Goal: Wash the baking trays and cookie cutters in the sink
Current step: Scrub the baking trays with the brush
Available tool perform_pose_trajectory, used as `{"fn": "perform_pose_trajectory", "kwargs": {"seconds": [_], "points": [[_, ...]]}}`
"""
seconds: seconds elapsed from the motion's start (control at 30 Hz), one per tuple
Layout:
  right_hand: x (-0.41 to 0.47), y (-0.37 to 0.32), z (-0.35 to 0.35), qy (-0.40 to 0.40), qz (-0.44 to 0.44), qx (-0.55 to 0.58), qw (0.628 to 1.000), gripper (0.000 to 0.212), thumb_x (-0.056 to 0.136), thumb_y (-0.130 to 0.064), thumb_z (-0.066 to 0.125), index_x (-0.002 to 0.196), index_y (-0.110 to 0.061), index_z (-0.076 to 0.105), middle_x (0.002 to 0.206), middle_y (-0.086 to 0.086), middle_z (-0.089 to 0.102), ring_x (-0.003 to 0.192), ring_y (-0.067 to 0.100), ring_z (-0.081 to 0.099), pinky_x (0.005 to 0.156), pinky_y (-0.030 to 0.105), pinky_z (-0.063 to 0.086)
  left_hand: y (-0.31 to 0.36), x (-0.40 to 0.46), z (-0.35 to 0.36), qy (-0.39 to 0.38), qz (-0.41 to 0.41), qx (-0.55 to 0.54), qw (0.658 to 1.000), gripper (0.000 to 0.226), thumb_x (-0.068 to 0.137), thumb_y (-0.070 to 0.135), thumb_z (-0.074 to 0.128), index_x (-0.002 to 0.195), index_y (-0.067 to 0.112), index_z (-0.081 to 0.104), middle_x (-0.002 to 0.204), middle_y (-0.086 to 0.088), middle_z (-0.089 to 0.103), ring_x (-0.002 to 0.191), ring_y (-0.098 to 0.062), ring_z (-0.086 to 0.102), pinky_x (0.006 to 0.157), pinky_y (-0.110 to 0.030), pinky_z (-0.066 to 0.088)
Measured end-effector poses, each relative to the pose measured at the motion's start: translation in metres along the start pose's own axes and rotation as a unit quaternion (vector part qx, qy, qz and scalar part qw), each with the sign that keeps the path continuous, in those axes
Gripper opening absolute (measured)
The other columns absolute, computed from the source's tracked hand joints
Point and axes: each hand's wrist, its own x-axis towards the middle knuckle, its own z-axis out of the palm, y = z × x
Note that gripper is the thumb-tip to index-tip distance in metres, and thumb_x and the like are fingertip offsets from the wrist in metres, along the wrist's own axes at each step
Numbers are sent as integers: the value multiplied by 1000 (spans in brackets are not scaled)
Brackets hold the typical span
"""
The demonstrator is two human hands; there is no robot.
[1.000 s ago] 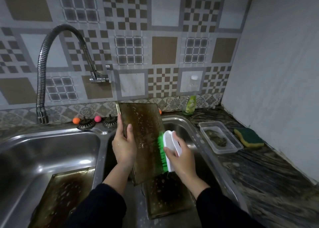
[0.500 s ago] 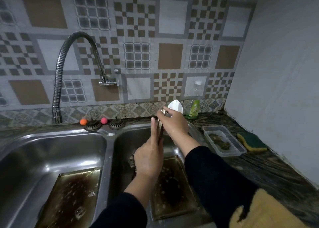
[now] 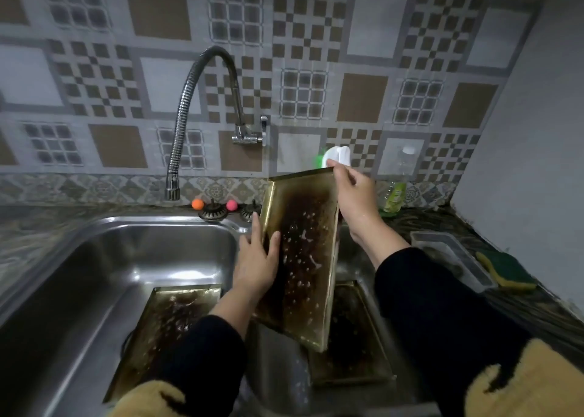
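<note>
I hold a blackened, gold-edged baking tray (image 3: 308, 252) upright over the divider of the double sink, its dirty, soap-flecked inside facing me. My left hand (image 3: 257, 260) grips its left edge. My right hand (image 3: 354, 192) is at the tray's top right corner, holding a white scrubbing brush (image 3: 336, 157) with green bristles behind the rim. A second dirty tray (image 3: 167, 325) lies flat in the left basin (image 3: 94, 274). A third tray (image 3: 354, 350) lies in the right basin under the held one. No cookie cutters are visible.
A flexible chrome faucet (image 3: 202, 107) arches over the left basin. Two drain plugs (image 3: 211, 211) with orange and pink knobs sit behind the sink. On the right counter stand a green soap bottle (image 3: 395, 192), a clear plastic container (image 3: 448, 255) and a green-yellow sponge (image 3: 505, 269).
The tray has been turned from edge-on so its inside faces me. My right hand with the brush went from the tray's face up to its top corner. The view has shifted left.
</note>
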Motion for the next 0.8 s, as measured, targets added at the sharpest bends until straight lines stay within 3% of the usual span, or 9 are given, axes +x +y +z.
{"fn": "perform_pose_trajectory", "kwargs": {"seconds": [0.07,0.17,0.23,0.3,0.43,0.6,0.8], "points": [[-1,5,13,-1,14,18,1000,34,93,-42,52,92,-13,69,79,8,60,75,19,56,69,30,44,-15,1,-11,4,-7,-12,1000,60,98,52,29,149,45,-1,143,-15,37,127,-33,44,100,-43,38],[-4,13,33,-24,19,-14,999,38,93,-45,51,115,-20,68,96,0,70,91,15,63,82,28,51,-39,-3,-32,20,21,-31,999,55,100,43,32,150,43,7,135,-8,51,120,-27,51,92,-35,41],[-8,17,46,-50,16,-41,998,41,95,-45,47,128,-24,61,107,-5,67,93,11,60,76,23,47,-54,-7,-50,40,18,-40,998,53,101,36,33,150,40,13,134,-1,53,120,-24,52,88,-30,40],[-14,22,57,-77,17,-73,994,44,96,-47,44,135,-28,54,100,-6,63,86,13,57,69,24,41,-71,-8,-67,56,-18,-31,998,54,102,35,34,151,38,13,138,-2,51,124,-27,51,93,-34,40],[-19,48,63,-96,13,-188,977,44,94,-42,50,138,-40,46,146,-1,45,126,25,48,88,32,43,-114,-14,-97,68,-123,-3,990,59,99,41,39,151,39,10,142,-9,48,126,-30,48,102,-39,37],[-31,88,58,-70,15,-263,962,43,90,-42,57,132,-40,52,140,0,52,126,25,50,94,33,42,-164,-31,-115,13,-224,28,974,71,92,55,46,149,43,6,138,-12,47,122,-33,50,102,-46,38],[-49,128,52,-82,52,-315,944,44,88,-37,63,131,-41,54,136,1,56,120,24,55,77,25,37,-210,-38,-111,-29,-301,13,953,73,85,54,57,144,48,15,124,-5,58,109,-29,57,101,-48,43]]}}
